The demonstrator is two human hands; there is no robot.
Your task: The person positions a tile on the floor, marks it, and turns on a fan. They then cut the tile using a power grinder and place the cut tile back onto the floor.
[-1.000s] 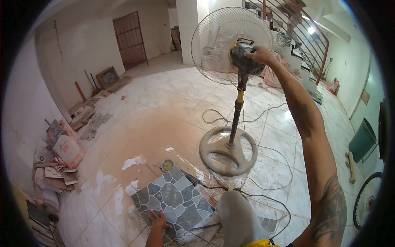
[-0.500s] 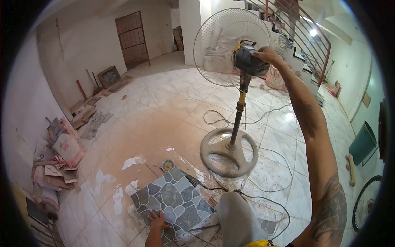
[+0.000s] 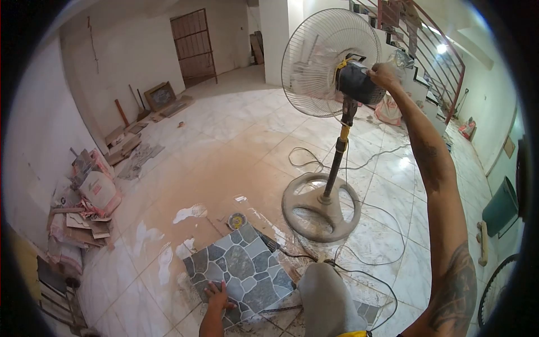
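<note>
Head view, right hand clasping motor of one fan, left hand (flat) on one tile.

The pedestal fan stands upright on the tiled floor. Its round wire grille is pale and dusty and faces away to the left. The dark grey motor housing sits behind the grille, with a strip of yellow at its top. The right hand grips the rear of the housing. A thin dark pole, with a yellow collar partway up, runs down to a wide ring-shaped base coated in grey dust.

The tile is square, printed with grey-blue irregular stones and pale joints. It lies flat on the floor near the fan's base, one corner pointing toward it. The left hand rests on its near edge, fingers spread.
</note>
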